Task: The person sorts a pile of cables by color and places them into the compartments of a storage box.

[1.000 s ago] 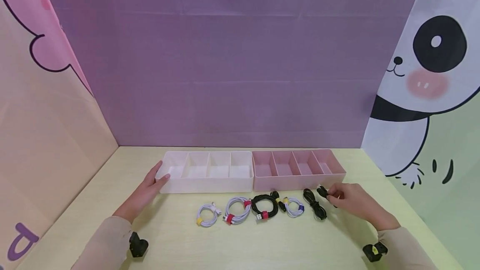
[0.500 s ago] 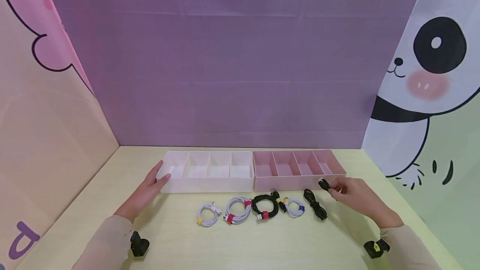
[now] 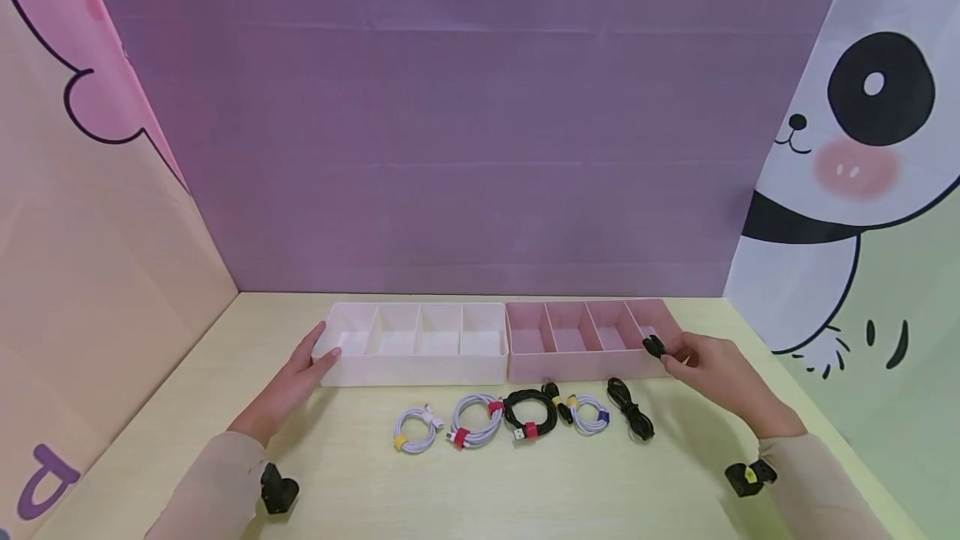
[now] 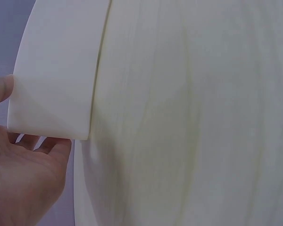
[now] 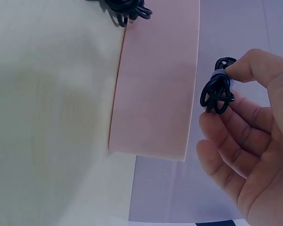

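My right hand pinches a small bundled black cable between thumb and fingers, at the front rim of the pink divided box, near its rightmost compartment. In the right wrist view, the cable bundle has a band around its middle and hangs beside the box's front wall. My left hand grips the left end of the white divided box. The left wrist view shows its thumb at the rim and its fingers against the end wall, partly hidden.
Several coiled cables lie in a row before the boxes: white ones, black ones and, farthest right, a black cable. The two boxes stand side by side on a light wood table. Behind rises a purple backdrop.
My right hand has lifted the small black cable from the table area up to the pink box's front rim. My left hand stays at the white box.
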Demonstrator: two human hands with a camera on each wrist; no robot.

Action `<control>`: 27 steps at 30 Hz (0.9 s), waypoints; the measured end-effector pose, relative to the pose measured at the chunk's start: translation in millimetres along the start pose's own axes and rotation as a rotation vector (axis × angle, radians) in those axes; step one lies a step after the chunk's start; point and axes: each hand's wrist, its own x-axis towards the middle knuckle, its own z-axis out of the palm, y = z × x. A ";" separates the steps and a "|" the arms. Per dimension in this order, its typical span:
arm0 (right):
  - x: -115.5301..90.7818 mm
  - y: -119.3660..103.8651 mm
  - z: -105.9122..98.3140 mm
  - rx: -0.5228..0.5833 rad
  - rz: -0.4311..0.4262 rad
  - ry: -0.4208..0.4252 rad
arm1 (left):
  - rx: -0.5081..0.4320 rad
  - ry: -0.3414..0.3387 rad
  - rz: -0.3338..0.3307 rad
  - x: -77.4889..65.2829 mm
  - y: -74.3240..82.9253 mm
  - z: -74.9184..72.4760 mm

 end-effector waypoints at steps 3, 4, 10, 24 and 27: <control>4.1 0.3 -0.9 0.013 0.023 0.006 | -0.007 0.001 0.008 0.4 -0.8 0.0; 5.2 0.3 -1.2 0.016 0.030 0.007 | -0.011 0.000 0.008 0.7 -1.0 0.1; 10.5 3.2 -0.9 0.030 0.051 0.016 | -0.018 -0.002 0.006 2.1 -2.0 0.3; 29.2 12.0 -1.3 0.026 0.099 0.044 | -0.018 0.002 0.013 0.3 -0.5 0.7; 31.4 14.3 0.3 0.020 0.105 0.048 | -0.018 -0.002 0.008 -1.1 -1.6 1.4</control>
